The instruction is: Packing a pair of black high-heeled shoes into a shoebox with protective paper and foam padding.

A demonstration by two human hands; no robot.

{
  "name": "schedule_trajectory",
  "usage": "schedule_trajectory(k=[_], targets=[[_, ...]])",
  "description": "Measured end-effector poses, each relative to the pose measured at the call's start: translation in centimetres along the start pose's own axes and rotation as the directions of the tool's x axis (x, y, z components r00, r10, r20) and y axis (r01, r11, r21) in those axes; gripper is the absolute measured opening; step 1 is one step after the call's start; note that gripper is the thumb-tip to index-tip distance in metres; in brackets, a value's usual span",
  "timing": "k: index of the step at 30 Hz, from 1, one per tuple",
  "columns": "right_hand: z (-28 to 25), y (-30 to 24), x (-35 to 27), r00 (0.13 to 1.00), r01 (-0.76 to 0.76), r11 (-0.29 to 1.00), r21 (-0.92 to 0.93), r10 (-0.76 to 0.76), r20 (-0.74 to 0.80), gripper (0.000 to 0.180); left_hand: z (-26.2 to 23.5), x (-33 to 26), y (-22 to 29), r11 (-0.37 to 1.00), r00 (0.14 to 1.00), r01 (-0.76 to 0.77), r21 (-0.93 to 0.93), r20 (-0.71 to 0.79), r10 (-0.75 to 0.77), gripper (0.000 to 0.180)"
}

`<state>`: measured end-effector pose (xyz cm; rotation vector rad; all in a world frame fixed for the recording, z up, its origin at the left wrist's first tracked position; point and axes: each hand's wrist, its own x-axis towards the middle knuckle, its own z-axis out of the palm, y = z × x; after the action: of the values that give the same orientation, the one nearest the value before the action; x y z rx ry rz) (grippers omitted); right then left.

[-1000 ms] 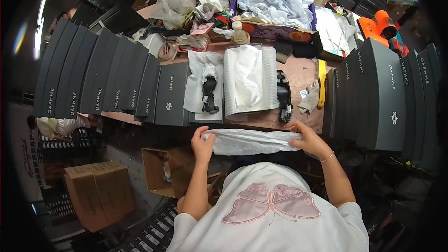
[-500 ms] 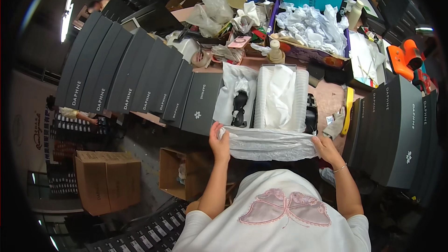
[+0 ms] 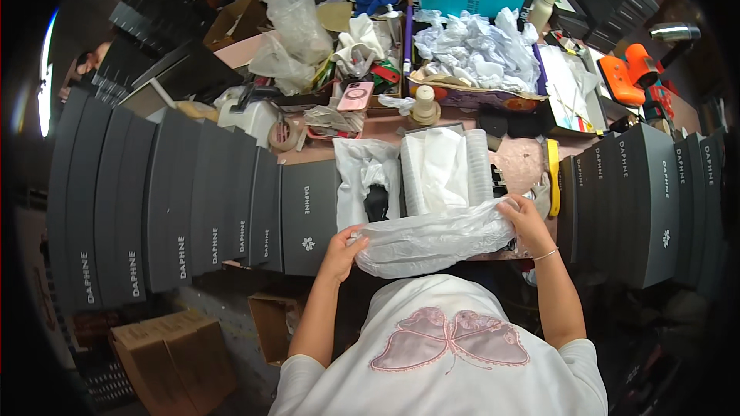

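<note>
Boxes [image 3: 307, 208], dark grey, stood left of my left hand [image 3: 339, 256], whose fingers pinched one end of a translucent sheet [image 3: 433, 243]. Just beyond those fingertips lay a black shoe [image 3: 377, 202], partly hidden. Between my two grips the sheet was loosely bunched, its far edge overlapping the white wrapping [image 3: 445, 162]. My right hand [image 3: 528, 223] pinched the other end, a long yellow object [image 3: 553, 177] farther right. Uneven pulling, I judged, could tear the sheet; sagging could drag the shoe askew.
</note>
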<state>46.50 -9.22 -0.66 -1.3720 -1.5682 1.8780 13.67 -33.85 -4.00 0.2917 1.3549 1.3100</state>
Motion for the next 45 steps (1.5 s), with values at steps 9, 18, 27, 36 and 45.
schedule_trajectory(k=[9, 18, 27, 36, 45], targets=[[-1.2, 1.7, 3.1, 0.956, 0.106, 0.991, 0.076, -0.081, -0.283, 0.008, 0.9, 3.7, 0.4, 0.92, 0.963, -0.022, -0.391, -0.257, -0.086, 0.019], [-5.4, 3.5, 4.9, 0.979, 0.003, 0.995, 0.101, 0.017, -0.204, 0.021, 1.4, 5.3, -2.2, 0.96, 0.875, -0.142, -0.242, -0.483, 0.007, 0.022], [-4.4, 0.4, 3.6, 0.981, -0.043, 0.833, 0.552, 0.141, -0.135, 0.053, 3.6, 4.3, -0.2, 0.995, 0.94, -0.091, 0.035, -0.327, 0.097, 0.025], [-7.0, 5.3, 5.3, 0.98, -0.055, 0.782, 0.621, 0.16, -0.115, 0.043, 2.2, 6.0, -2.3, 0.943, 0.857, -0.108, 0.314, -0.452, 0.249, 0.014], [-8.8, 4.8, 4.9, 0.993, -0.09, 0.892, 0.443, 0.113, -0.026, 0.018, 1.2, 5.1, 1.1, 0.987, 0.973, -0.072, 0.146, -0.207, 0.102, 0.025]])
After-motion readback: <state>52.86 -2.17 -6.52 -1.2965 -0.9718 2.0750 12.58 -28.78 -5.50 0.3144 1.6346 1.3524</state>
